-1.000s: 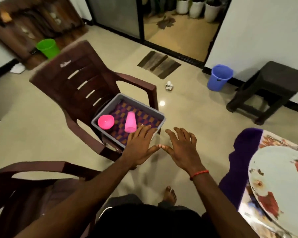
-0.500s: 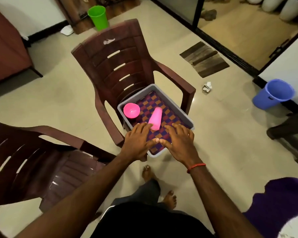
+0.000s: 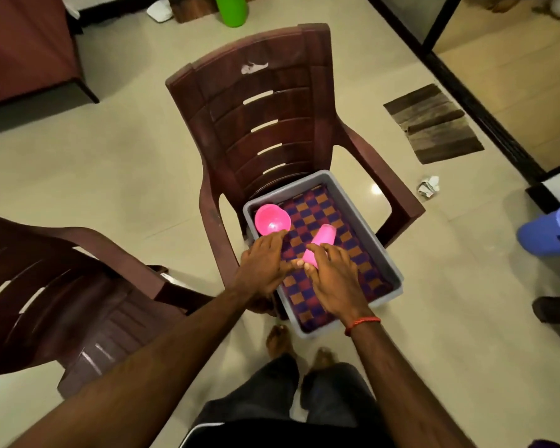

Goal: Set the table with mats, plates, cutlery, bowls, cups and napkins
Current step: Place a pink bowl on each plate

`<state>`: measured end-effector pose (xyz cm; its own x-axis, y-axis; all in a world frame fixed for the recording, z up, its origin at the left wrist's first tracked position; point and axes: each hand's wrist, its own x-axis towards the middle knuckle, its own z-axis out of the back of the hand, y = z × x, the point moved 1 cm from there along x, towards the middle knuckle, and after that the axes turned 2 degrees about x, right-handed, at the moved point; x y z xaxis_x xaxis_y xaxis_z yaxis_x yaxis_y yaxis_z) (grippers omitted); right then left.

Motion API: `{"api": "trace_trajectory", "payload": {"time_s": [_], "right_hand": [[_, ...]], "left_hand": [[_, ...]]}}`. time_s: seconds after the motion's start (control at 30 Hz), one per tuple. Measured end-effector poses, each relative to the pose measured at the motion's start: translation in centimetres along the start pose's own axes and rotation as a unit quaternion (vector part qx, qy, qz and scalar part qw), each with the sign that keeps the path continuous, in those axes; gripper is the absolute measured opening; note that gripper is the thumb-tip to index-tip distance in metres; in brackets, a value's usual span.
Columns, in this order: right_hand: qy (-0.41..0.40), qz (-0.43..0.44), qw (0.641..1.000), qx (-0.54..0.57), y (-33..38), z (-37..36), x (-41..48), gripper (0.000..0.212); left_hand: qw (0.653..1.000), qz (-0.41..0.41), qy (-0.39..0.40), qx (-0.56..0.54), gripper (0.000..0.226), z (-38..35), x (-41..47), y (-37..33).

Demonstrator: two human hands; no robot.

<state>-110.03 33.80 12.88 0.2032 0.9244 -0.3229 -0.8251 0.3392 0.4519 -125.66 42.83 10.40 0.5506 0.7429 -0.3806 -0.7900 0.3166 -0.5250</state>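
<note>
A grey tray (image 3: 362, 218) lined with a purple and orange checked mat (image 3: 353, 253) sits on the seat of a brown plastic chair (image 3: 265, 118). A pink bowl (image 3: 270, 218) stands in the tray's far left corner, and a pink cup (image 3: 324, 236) lies on its side mid-tray. My left hand (image 3: 262, 266) reaches in with straight fingers, the tips touching the bowl's near rim. My right hand (image 3: 333, 279) lies over the cup's near end, which sits between thumb and fingers. The two thumbs touch.
A second brown chair (image 3: 62, 286) stands close at my left. On the floor lie a blue bucket (image 3: 553, 227) at the right, crumpled paper (image 3: 429, 185), a dark doormat (image 3: 434, 124) and a green bucket (image 3: 230, 8) far back. My feet (image 3: 278, 341) stand just before the tray.
I have stepped closer to the chair. Both hands moved forward into the tray: the left reached the bowl's rim, the right came down on the cup.
</note>
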Motion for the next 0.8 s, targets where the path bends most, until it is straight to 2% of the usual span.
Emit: {"api": "trace_trajectory", "payload": {"time_s": [0.2, 0.43, 0.57, 0.67, 0.73, 0.8], "right_hand": [[0.042, -0.029, 0.995, 0.091, 0.0, -2.3, 6.2, 0.046], [0.059, -0.081, 0.978, 0.182, -1.5, -7.2, 14.7, 0.058], [0.073, -0.135, 0.968, 0.196, -3.3, -10.6, 19.0, 0.05], [0.094, -0.162, 0.961, 0.205, -4.4, -12.8, 22.1, 0.055], [0.109, -0.17, 0.957, 0.207, -4.9, -13.9, 23.7, 0.056], [0.127, -0.162, 0.955, 0.216, -5.4, -15.1, 25.0, 0.048]], "left_hand": [[0.998, 0.058, 0.017, -0.004, 0.093, -0.7, 4.6, 3.7], [0.991, 0.125, -0.003, -0.045, 0.088, -2.4, 11.2, 7.4], [0.984, 0.161, -0.013, -0.079, 0.092, -3.6, 15.1, 9.6], [0.979, 0.18, -0.038, -0.094, 0.098, -4.4, 17.8, 11.6], [0.977, 0.183, -0.046, -0.102, 0.096, -4.5, 19.1, 12.3], [0.976, 0.181, -0.044, -0.108, 0.093, -4.9, 20.2, 13.2]]}}
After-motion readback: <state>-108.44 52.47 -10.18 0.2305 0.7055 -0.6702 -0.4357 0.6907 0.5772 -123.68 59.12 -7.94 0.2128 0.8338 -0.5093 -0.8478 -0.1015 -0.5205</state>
